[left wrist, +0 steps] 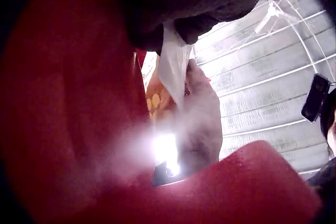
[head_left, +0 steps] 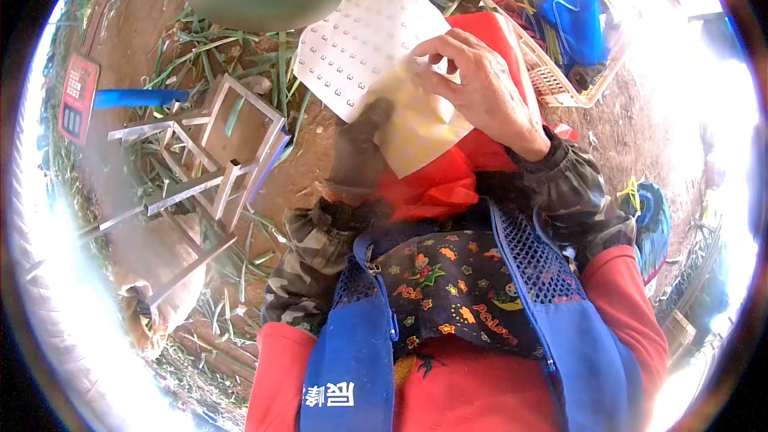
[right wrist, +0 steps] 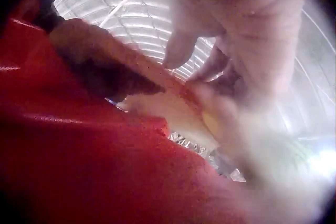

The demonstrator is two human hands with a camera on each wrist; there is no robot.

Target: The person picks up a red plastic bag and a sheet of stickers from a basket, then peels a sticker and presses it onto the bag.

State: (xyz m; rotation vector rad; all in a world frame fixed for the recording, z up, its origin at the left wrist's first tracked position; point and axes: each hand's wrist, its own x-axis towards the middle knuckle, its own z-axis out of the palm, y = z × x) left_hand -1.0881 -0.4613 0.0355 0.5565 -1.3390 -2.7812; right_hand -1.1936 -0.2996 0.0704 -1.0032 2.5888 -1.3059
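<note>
A white sheet with rows of small dark marks [head_left: 344, 52] meets a yellow patterned sheet [head_left: 420, 132] above the lap; whether they are one piece I cannot tell. The right hand [head_left: 488, 88] curls over them, thumb and forefinger pinching at their meeting edge. Dark and blurred, the left hand [head_left: 360, 140] holds the lower left edge. In the left wrist view, the dark fingers of the left hand [left wrist: 194, 11] grip a pale, thin piece [left wrist: 173, 66]. The right hand [right wrist: 241, 29] appears close up in the right wrist view, its fingertips partly blurred.
Red plastic [head_left: 436, 188] covers the lap. A metal-framed stool [head_left: 216, 152] stands at the left, near a red device [head_left: 79, 98]. At the upper right is a pale basket [head_left: 552, 80] with blue material [head_left: 572, 12]. Cut green leaves [head_left: 284, 72] litter the ground.
</note>
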